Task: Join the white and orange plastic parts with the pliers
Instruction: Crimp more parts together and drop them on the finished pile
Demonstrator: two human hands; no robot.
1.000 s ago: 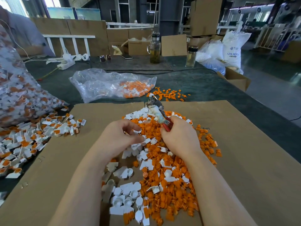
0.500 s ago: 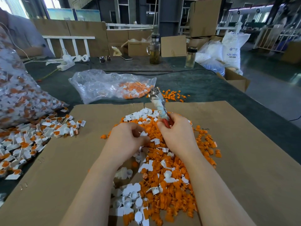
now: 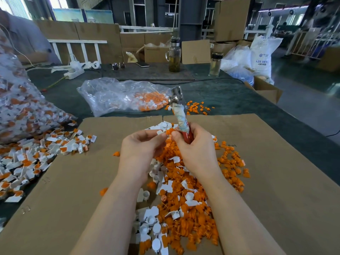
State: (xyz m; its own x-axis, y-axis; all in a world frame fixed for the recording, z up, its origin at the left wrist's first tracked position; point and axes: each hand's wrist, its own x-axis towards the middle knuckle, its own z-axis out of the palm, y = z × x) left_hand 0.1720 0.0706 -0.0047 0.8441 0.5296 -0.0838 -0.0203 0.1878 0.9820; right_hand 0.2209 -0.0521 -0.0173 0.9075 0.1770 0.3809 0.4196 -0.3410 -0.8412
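Right hand grips pliers — head up.

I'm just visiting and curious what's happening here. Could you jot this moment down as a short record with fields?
Setting: cardboard sheet on a workshop table
Left hand: pinches a small white part
Right hand: grips the pliers, head pointing up
Loose parts: mixed white and orange pile under the hands
Joined pieces: heap at the left
Plastic bag: behind, holding orange parts
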